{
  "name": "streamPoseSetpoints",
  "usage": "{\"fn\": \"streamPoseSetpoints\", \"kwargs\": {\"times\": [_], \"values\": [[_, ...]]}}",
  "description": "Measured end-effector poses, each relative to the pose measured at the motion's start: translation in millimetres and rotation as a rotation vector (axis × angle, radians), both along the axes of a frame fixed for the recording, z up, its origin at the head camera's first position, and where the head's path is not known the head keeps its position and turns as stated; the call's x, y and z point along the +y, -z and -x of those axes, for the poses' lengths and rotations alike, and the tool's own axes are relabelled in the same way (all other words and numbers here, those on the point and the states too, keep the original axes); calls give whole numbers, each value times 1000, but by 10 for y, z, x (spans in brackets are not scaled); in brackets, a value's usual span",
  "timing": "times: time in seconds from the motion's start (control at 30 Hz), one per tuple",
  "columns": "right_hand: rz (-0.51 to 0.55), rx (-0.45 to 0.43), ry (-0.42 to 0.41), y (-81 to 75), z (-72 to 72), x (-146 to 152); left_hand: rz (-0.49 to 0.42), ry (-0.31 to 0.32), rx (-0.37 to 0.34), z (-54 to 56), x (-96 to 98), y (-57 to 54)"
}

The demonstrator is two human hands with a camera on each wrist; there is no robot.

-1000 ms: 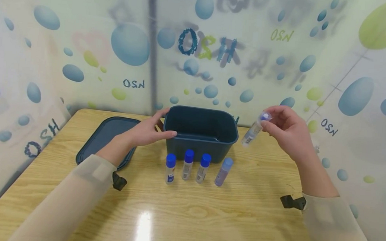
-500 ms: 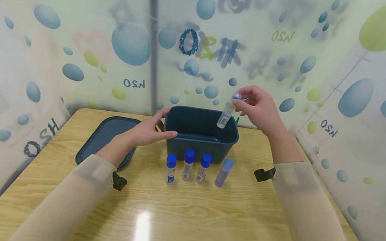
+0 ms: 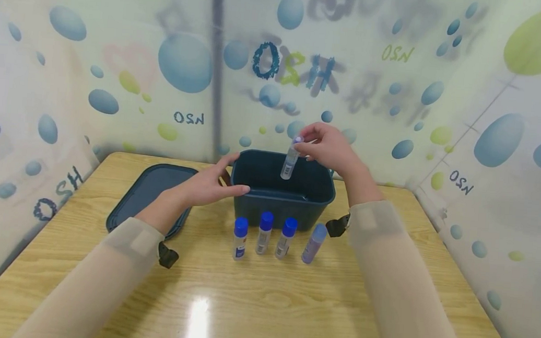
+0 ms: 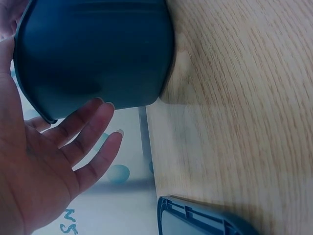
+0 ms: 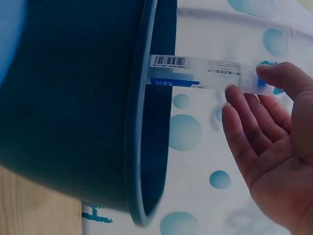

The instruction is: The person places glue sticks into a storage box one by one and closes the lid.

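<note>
In the head view, my right hand [image 3: 327, 148] pinches a clear glue stick [image 3: 289, 162] by its capped top end, between thumb and fingertips. The glue stick tilts, its lower end just inside the mouth of a dark blue-green bin [image 3: 281, 211]. Its barcode label and blue strip show in the right wrist view. My left hand [image 3: 205, 184] rests on the bin's left end, thumb along the front rim, fingers extended along the side. In the left wrist view those fingers [image 4: 95, 129] lie loosely against and below the bin's wall.
Several more glue sticks stand in front of the bin: three with dark blue caps, one [image 3: 272, 233] among them, and a purplish one [image 3: 314, 244] with a lighter cap. A dark lid [image 3: 148, 189] lies left on the wooden table [image 3: 261, 304]. A patterned curtain [image 3: 131, 65] stands behind.
My right hand has carried the glue stick leftward, from the table's right side to over the bin's opening. The left hand has stayed on the bin.
</note>
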State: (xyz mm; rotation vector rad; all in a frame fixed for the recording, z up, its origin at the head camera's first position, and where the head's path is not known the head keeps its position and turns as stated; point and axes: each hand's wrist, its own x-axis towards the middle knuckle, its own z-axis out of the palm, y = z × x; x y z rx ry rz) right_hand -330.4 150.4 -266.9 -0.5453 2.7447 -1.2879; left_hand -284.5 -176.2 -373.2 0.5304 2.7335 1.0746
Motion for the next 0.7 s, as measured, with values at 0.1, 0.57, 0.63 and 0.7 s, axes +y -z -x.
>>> {"fn": "streamPoseSetpoints", "kwargs": {"times": [0.1,0.57,0.63,0.7], "values": [[-13,-18,-29,41,50,-83,6,0,0,-1,-4,3],[-72,-140,-118,297,266,-362,15,-6,-17,-15,-1,-24],[-78,-150,-134,326,279,-385,18,-4,-16,-7,-1,-21],[-88,-153,-149,341,284,-407,19,-4,-13,-5,-3,-27]]}}
